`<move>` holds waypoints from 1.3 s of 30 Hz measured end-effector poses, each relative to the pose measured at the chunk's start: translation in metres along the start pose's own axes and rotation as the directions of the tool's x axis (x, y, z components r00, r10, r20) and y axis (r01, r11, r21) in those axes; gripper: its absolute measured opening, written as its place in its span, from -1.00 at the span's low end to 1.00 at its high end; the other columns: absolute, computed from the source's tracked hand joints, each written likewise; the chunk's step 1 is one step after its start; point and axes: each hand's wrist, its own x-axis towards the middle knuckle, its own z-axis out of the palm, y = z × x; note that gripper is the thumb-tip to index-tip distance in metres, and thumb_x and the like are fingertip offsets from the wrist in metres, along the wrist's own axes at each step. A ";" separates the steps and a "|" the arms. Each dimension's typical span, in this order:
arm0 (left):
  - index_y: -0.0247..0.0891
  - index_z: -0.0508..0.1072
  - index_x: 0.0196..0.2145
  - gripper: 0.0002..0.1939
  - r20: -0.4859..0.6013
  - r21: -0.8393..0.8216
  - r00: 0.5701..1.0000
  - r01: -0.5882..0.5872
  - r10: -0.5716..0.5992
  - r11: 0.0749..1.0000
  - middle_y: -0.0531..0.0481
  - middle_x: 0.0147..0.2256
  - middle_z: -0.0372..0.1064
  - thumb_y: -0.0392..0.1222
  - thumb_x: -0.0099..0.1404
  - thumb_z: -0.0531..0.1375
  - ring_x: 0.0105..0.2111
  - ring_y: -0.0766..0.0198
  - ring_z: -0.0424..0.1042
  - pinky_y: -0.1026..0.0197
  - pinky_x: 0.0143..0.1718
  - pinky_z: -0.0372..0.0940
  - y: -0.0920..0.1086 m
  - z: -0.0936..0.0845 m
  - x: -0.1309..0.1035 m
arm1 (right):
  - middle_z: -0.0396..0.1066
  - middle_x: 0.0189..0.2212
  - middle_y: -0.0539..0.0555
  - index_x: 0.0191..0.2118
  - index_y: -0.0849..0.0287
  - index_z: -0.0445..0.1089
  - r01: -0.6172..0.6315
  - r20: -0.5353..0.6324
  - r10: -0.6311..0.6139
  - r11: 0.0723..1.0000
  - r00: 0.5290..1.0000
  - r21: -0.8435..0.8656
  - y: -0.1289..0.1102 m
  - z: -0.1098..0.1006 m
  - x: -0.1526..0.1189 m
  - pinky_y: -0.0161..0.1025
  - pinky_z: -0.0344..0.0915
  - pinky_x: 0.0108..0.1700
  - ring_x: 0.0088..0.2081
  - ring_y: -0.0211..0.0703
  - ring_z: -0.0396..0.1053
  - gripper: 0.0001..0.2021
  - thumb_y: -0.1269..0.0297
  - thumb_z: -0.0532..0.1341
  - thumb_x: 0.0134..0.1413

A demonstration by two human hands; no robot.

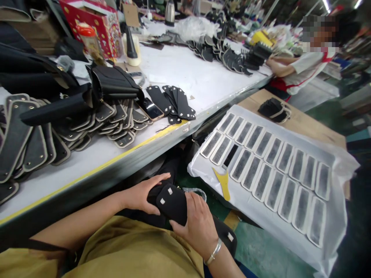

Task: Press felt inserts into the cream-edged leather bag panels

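Observation:
On my lap lies a long black flap panel point(173, 204) with rounded ends and small white patches near its ends. My right hand point(198, 220) grips it from the right, fingers over the top and thumb at the near edge. My left hand point(142, 196) is beside its left end, thumb and fingers stretched apart around the rounded edge. Whether the left palm touches it, I cannot tell. Dark material, partly hidden, lies under the panel. The panel's far end point(227, 235) shows beyond my right wrist.
Grey panels with pale edges point(34, 143) pile on the white table point(162, 69), near a phone point(151, 109) and black panels point(181, 102). Right, a cloth-covered board point(203, 166) bears rows of grey strips point(274, 189) and a yellow piece point(222, 183). A co-worker point(301, 71) sits beyond.

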 end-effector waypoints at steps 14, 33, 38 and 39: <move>-0.38 0.39 -0.45 -0.67 -0.043 -0.283 0.883 0.438 -0.467 0.853 0.08 -0.55 0.24 0.01 0.10 0.25 -0.55 0.43 0.13 0.34 -0.53 0.05 0.004 -0.003 0.002 | 0.35 -0.06 0.33 0.07 0.41 0.26 0.038 -0.030 -0.040 0.996 0.999 -0.078 -0.002 0.006 0.004 0.07 0.35 -0.01 -0.03 0.16 0.31 -0.29 0.14 0.37 -0.24; -0.23 0.24 -0.14 -0.62 0.044 -0.476 0.920 0.362 -0.390 0.801 0.16 -0.46 0.04 -0.17 0.07 0.23 -0.52 0.40 0.17 0.28 -0.62 0.36 0.004 0.009 0.009 | 0.18 0.21 0.22 0.23 0.28 0.15 0.108 0.065 -0.097 0.973 0.993 -0.203 -0.017 0.006 0.006 0.10 0.26 0.06 0.12 0.19 0.21 -0.27 -0.08 0.22 0.04; -0.23 0.24 -0.13 -0.65 0.060 -0.483 0.915 0.377 -0.400 0.790 0.14 -0.43 0.00 -0.15 0.11 0.19 -0.47 0.38 0.19 0.28 -0.59 0.38 0.007 0.011 0.009 | 0.09 0.27 0.05 0.23 0.21 0.17 0.200 0.046 -0.195 0.937 0.980 -0.286 -0.017 0.006 -0.002 0.09 0.14 0.15 0.23 0.15 0.07 -0.33 -0.17 0.04 0.15; -0.23 0.24 -0.13 -0.65 0.061 -0.483 0.914 0.379 -0.401 0.789 0.14 -0.43 0.00 -0.15 0.12 0.19 -0.46 0.38 0.19 0.29 -0.59 0.38 0.007 0.012 0.009 | 0.10 0.27 0.03 0.23 0.22 0.17 0.220 0.046 -0.217 0.928 0.975 -0.301 -0.014 0.004 -0.005 0.07 0.12 0.16 0.24 0.13 0.06 -0.33 -0.16 0.04 0.16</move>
